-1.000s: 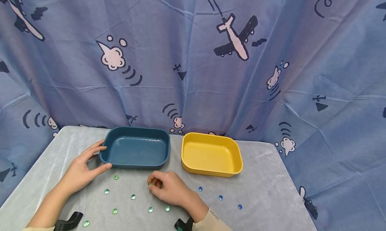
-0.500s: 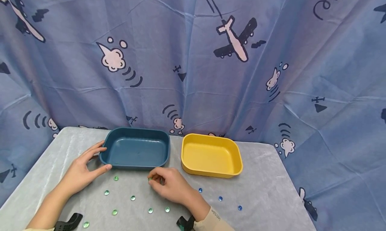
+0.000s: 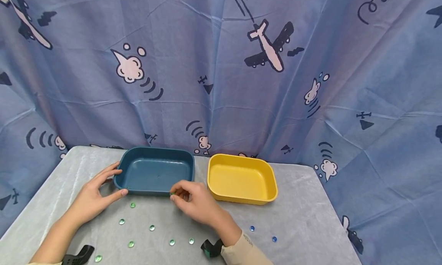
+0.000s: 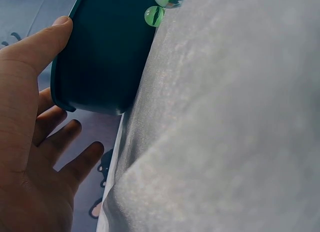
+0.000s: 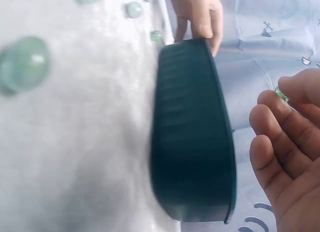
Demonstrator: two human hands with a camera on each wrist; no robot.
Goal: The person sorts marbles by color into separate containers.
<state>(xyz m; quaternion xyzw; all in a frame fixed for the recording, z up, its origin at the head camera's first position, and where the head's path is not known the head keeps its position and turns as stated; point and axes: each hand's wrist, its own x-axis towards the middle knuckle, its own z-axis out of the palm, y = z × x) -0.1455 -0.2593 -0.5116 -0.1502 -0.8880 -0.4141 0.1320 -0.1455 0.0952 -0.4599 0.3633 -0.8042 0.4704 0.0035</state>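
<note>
In the head view, my left hand (image 3: 94,192) rests at the left end of the dark blue plastic box (image 3: 157,171). Its thumb touches the rim at the near corner, and the other fingers spread along the left side, as the left wrist view also shows. My right hand (image 3: 197,201) pinches a green glass marble (image 5: 281,94) between thumb and index finger, by the box's near right corner. The marble is at about rim height. Several green marbles (image 3: 152,228) lie on the table in front of the box.
A yellow box (image 3: 241,178) stands right of the blue one. Blue marbles (image 3: 252,228) lie on the grey cloth-covered table (image 3: 304,203) at right. A patterned blue curtain (image 3: 221,65) hangs behind the table.
My right hand has moved up and away from me with the green marble, from in front of the blue box to its near rim. My left hand has stayed in place.
</note>
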